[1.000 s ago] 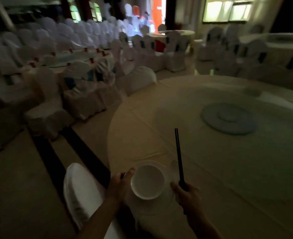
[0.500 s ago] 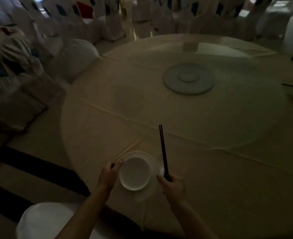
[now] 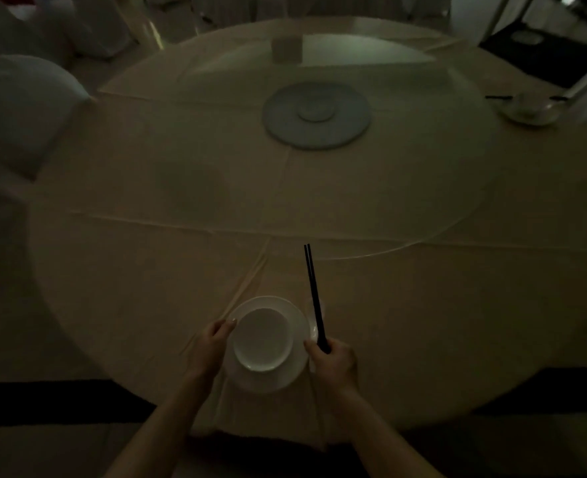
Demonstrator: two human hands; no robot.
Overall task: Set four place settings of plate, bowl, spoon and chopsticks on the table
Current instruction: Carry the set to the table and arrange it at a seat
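Round banquet table [image 3: 423, 339], covered by a pale cloth [image 3: 147, 270] with pressed creases crossing it and a fold hanging over the near edge. Large clear glass turntable [image 3: 406, 201] laid on the cloth over the middle, its round grey base [image 3: 316, 115] at the centre.

Near edge: one white plate [image 3: 297, 319] lying on the cloth, a white bowl [image 3: 262, 339] seated in it. Just right of the plate, a pale spoon [image 3: 311, 307], partly hidden.

Far right edge: a second setting, bowl on plate [image 3: 530, 113], dark chopsticks [image 3: 498, 97] beside it; detail too dim to tell.
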